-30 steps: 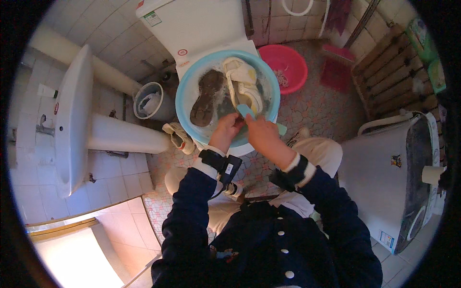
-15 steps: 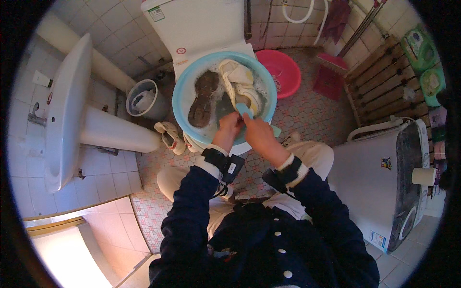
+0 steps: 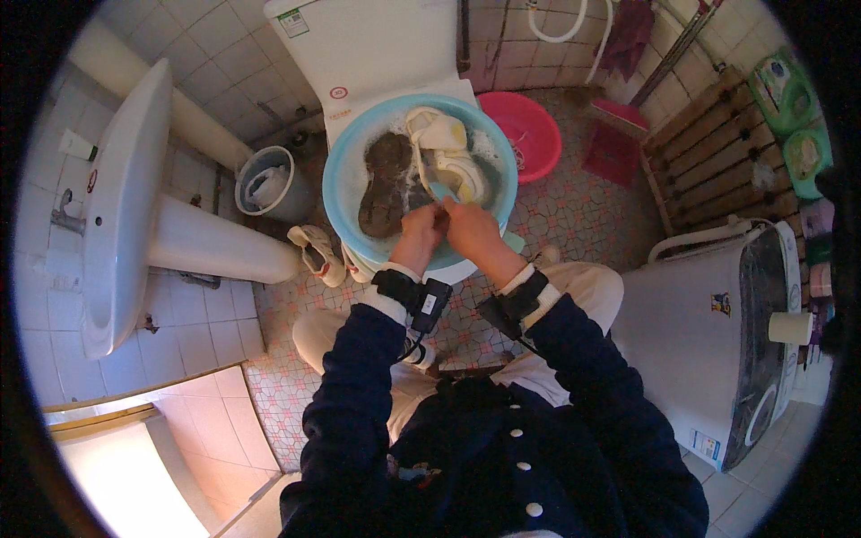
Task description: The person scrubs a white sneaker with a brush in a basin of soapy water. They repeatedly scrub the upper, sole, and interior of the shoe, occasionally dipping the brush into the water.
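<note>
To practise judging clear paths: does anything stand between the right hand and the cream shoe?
Only the light-blue tool, just beyond the right hand, shows between it and the cream shoe; the brown sole lies to the left.

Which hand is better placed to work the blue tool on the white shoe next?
Right, I'd judge. The right hand appears to grip the blue tool, whose visible end is by the white shoe. The left hand is nearer the brown sole.
</note>
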Tool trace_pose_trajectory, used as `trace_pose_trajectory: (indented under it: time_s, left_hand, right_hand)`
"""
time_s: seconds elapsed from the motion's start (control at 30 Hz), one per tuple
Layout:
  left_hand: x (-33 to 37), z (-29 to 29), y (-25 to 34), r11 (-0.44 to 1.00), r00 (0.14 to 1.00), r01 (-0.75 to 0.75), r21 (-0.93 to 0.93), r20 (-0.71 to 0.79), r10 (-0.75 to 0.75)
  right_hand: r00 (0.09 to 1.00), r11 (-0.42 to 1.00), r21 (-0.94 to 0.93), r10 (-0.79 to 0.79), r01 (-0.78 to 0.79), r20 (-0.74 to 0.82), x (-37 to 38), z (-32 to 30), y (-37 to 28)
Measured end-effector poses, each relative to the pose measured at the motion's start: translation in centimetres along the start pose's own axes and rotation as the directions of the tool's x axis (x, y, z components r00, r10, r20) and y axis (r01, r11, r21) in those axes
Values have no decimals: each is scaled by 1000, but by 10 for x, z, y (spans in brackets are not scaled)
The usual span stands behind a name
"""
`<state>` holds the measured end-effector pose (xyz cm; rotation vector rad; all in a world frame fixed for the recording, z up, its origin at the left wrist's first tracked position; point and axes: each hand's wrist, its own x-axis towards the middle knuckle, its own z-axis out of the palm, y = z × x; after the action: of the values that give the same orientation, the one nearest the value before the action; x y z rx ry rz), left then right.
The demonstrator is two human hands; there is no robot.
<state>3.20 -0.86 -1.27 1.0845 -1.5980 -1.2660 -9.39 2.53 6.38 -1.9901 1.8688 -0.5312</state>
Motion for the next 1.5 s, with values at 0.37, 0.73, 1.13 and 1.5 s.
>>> trace_pose_trajectory:
  time_s: [0.37, 0.73, 1.13, 1.5]
  left_hand:
    - [-7, 3, 39, 933, 992, 128, -336, 36, -123]
    - [3, 2, 37, 988, 994, 59, 142, 82, -71]
    - [27, 11, -23, 812, 965, 205, -546, -23, -260]
    - [17, 2, 8, 984, 983, 174, 24, 62, -175]
  right_hand:
    - [999, 993, -120, 23, -19, 36, -8, -3, -1]
    - [999, 993, -116, 22, -18, 40, 3, -7, 7]
    - [1000, 987, -163, 14, -9, 26, 6, -14, 4]
    - [993, 996, -83, -5, 15, 117, 14, -17, 18]
